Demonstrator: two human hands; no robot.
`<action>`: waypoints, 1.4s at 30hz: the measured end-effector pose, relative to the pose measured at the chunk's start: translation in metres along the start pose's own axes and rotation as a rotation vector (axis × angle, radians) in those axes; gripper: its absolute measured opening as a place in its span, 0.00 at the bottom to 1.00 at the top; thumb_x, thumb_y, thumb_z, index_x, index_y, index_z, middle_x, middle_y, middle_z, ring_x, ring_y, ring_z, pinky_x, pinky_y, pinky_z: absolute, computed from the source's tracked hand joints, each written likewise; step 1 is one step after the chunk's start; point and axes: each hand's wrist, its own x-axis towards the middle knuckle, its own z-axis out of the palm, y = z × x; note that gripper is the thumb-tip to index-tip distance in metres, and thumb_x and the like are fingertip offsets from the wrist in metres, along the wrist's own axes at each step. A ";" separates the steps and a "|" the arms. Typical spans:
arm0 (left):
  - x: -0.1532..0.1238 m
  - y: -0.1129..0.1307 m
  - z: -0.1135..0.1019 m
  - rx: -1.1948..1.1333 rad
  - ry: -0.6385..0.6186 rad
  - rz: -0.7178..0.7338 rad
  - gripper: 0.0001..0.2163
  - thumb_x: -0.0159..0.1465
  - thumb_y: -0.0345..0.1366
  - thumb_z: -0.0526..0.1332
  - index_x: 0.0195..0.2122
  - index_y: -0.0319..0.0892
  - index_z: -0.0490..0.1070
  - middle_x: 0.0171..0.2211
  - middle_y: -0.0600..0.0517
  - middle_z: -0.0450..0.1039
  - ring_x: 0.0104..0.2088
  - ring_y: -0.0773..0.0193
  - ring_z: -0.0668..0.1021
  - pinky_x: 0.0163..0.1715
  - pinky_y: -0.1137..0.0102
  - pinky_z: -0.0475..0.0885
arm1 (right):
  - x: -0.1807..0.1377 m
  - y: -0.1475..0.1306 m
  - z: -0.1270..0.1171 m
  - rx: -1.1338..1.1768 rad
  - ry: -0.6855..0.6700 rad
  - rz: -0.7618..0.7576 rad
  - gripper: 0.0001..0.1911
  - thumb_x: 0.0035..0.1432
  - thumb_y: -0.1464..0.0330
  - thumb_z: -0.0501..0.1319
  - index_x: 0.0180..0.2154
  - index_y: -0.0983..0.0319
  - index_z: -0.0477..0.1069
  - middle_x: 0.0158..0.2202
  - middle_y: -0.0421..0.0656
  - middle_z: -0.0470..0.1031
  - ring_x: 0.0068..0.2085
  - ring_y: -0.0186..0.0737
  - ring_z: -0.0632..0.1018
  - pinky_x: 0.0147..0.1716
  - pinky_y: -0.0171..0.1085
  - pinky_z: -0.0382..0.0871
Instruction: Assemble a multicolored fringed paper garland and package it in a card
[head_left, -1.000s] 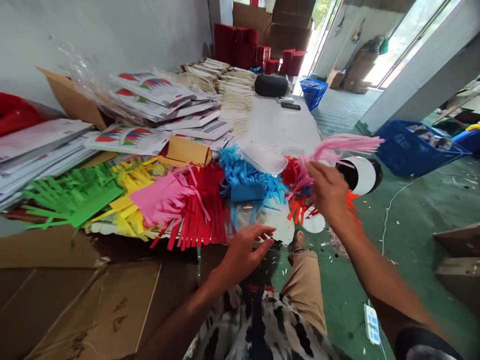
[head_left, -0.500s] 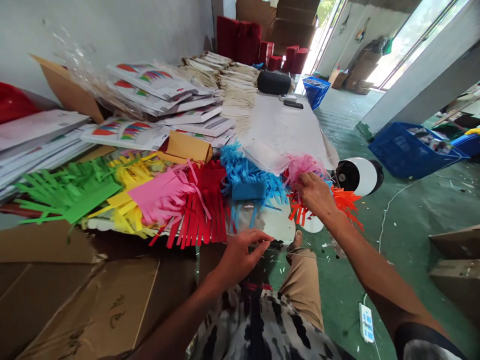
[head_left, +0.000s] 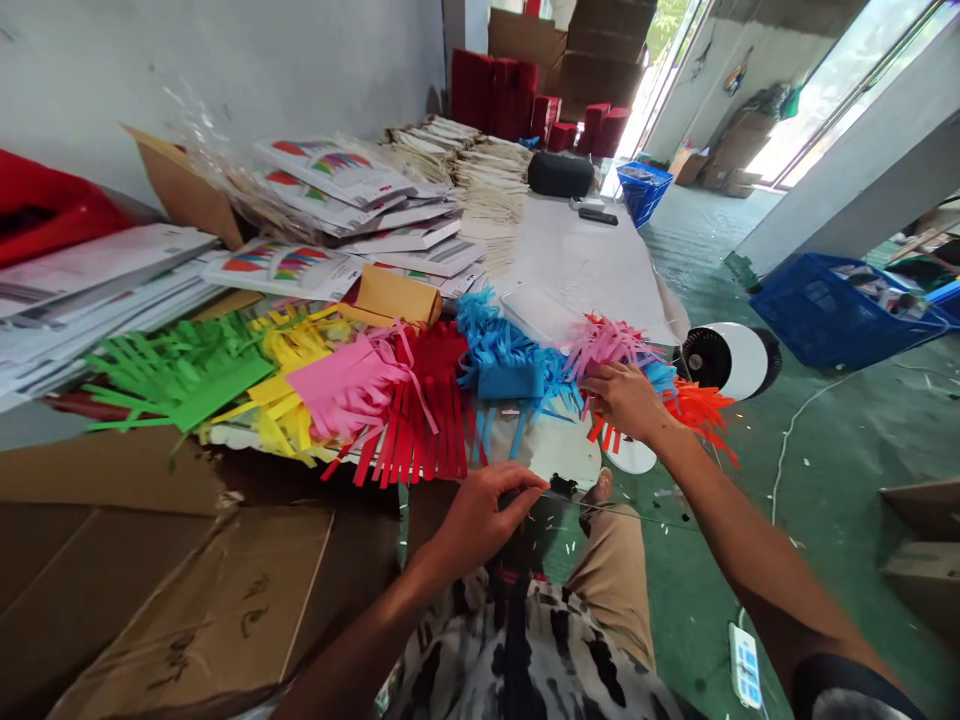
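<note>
My right hand [head_left: 626,398] rests on a pink fringed paper strip [head_left: 604,342] lying atop the blue fringe pile [head_left: 501,360] and orange fringe [head_left: 694,408] at the table's near right corner; its fingers are curled on the pink strip. My left hand [head_left: 480,518] hovers over my lap at the table edge, thumb and fingers pinched on a thin wire [head_left: 600,504] that runs right past a small black clip. Red [head_left: 431,410], pink [head_left: 352,385], yellow [head_left: 289,400] and green [head_left: 176,375] fringed papers lie in a row to the left.
A clear plastic tray [head_left: 536,312] sits behind the blue fringe. Printed packets [head_left: 330,195] and paper stacks fill the table's back. Flattened cardboard [head_left: 150,560] lies at lower left. A small fan [head_left: 724,358] stands off the table's right corner, and blue crates [head_left: 832,305] sit on the green floor.
My right hand brought the pink fringed strip down from the air onto the pile by the blue and orange fringe. My left hand closed from spread fingers into a pinch on the wire.
</note>
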 end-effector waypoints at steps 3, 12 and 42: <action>-0.003 -0.001 0.000 0.001 0.005 0.004 0.07 0.72 0.38 0.64 0.42 0.45 0.83 0.43 0.51 0.85 0.45 0.60 0.83 0.48 0.68 0.73 | -0.006 0.005 -0.009 0.170 0.153 0.011 0.22 0.59 0.77 0.59 0.52 0.60 0.81 0.55 0.48 0.81 0.54 0.51 0.78 0.53 0.45 0.68; -0.019 -0.016 0.002 0.029 0.013 -0.042 0.10 0.72 0.43 0.64 0.43 0.48 0.83 0.44 0.51 0.85 0.46 0.58 0.84 0.50 0.66 0.74 | -0.048 0.019 -0.027 0.379 0.412 0.471 0.18 0.58 0.76 0.56 0.42 0.61 0.83 0.44 0.48 0.83 0.44 0.48 0.81 0.48 0.44 0.74; -0.077 -0.026 -0.092 0.253 0.562 -0.085 0.09 0.69 0.41 0.65 0.34 0.45 0.81 0.34 0.53 0.83 0.36 0.62 0.82 0.41 0.69 0.74 | -0.004 -0.146 0.013 0.565 0.316 0.167 0.15 0.73 0.60 0.57 0.43 0.55 0.82 0.41 0.43 0.84 0.33 0.41 0.83 0.31 0.38 0.69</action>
